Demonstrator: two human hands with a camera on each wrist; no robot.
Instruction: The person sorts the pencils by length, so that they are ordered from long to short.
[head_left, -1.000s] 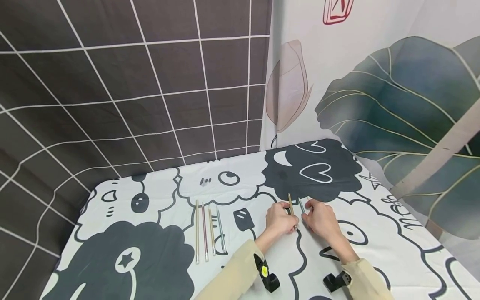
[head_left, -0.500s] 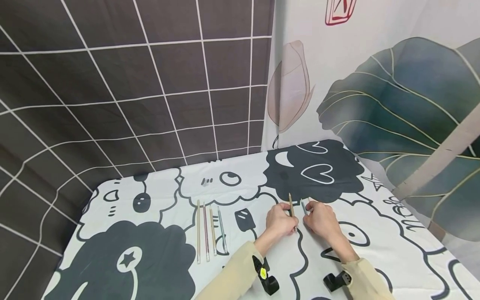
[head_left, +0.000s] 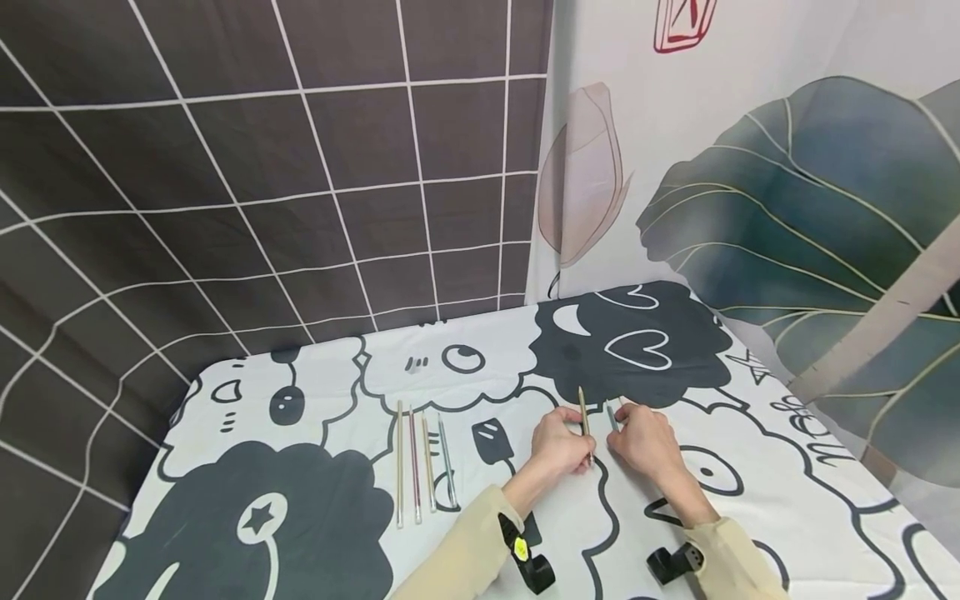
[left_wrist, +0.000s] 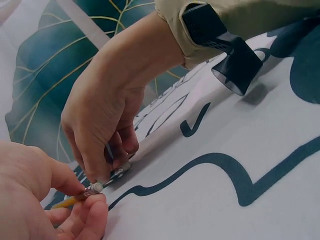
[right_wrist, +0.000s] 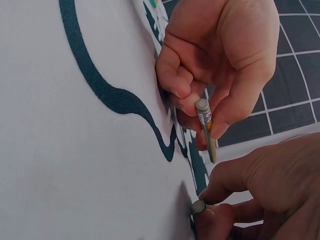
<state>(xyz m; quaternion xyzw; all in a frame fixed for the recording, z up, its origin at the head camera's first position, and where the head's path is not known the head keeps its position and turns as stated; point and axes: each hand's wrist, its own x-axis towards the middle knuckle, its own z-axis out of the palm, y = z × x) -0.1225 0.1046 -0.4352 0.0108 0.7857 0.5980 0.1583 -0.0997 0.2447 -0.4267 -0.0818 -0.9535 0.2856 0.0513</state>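
White cloth [head_left: 795, 517], dark cartoon print: covered the desk [head_left: 570, 504]. Far edge met a dark grid hanging [head_left: 363, 133]; right edge slanted past a pale hanging [head_left: 787, 192] with leaf motif. One stretch of print lay between the row of four pencils [head_left: 416, 475] and the left hand [head_left: 561, 442]; a wider stretch ran from the right hand [head_left: 647, 442] to the right edge, and more lay beyond both hands.

Left hand: thumb and fingertips pinched the yellow pencil [head_left: 585, 417] close to its eraser end. Pencil pointed away from the person, leaning slightly left; metal band and grey eraser showed in both wrist views. Contact with the cloth could not be told.

Right hand: wrist bent, fingers angled down at the cloth, gripping a blue-green pencil [head_left: 612, 417], largely hidden by them; its eraser end showed nearly end-on in the right wrist view. Hands stood near each other, held pencils apart.

Beige sleeves [head_left: 461, 550], two; black wrist cameras [head_left: 538, 575], one each.

Row of four: gold, red, gold, blue-green; roughly parallel, well left of the right hand.

Compared with one second earlier: gap between the held pencils' tips slightly wider; both grips kept; row unchanged in order.
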